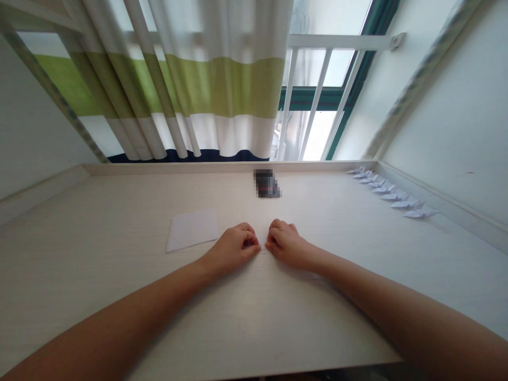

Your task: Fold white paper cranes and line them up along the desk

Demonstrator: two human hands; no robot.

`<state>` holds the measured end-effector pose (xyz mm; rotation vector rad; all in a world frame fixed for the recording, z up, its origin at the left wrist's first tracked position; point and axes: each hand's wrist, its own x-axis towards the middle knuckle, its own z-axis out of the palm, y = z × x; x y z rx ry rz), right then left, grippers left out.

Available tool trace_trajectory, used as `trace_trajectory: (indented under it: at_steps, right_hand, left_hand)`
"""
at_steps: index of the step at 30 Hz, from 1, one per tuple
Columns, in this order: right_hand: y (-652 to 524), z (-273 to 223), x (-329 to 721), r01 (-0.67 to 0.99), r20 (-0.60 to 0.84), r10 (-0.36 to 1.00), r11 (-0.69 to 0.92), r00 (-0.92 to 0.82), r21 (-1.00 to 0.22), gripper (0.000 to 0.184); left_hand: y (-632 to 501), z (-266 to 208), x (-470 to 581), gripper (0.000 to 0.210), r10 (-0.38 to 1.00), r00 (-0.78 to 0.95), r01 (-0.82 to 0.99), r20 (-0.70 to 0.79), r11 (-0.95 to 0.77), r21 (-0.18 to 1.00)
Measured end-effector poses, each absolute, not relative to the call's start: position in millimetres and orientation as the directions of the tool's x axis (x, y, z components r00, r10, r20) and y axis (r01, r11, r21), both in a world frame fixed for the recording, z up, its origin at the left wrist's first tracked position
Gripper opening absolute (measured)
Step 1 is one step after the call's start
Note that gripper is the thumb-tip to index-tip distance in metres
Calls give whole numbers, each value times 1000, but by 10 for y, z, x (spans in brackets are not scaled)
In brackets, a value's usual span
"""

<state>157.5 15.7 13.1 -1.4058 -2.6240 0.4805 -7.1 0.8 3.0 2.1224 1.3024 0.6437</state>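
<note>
My left hand [240, 244] and my right hand [286, 242] face each other just above the middle of the table, a narrow gap apart. Fingers and thumbs are pinched together on both. Between the fingertips shows a sliver of white paper [263, 249]; most of it is hidden by the hands, so its folded shape cannot be made out. A ring sits on a finger of the left hand. Close behind the left wrist lies a flat stack of white paper sheets [192, 230].
Several white folded paper cranes [405, 203] stand in a row along the right edge. A dark blurred object [266, 183] lies near the back ledge [178, 169] of the pale table [99, 275]. Behind are a striped curtain [230, 87] and white window bars [317, 103].
</note>
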Motion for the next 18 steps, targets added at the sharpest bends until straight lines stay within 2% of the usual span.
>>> trace_trajectory:
  at_steps: [10, 16, 18]
  right_hand:
    - [104, 146, 1519, 844, -63, 874, 443, -482, -303, 15]
    - [135, 122, 1518, 837, -55, 911, 350, -409, -420, 2]
    - [152, 137, 1527, 825, -57, 917, 326, -394, -462, 6]
  left_hand:
    - [40, 15, -62, 15, 931, 362, 602, 41, -267, 752]
    - [39, 36, -9, 18, 970, 244, 636, -17, -147, 758]
    - [42, 47, 7, 17, 971, 239, 642, -23, -140, 754]
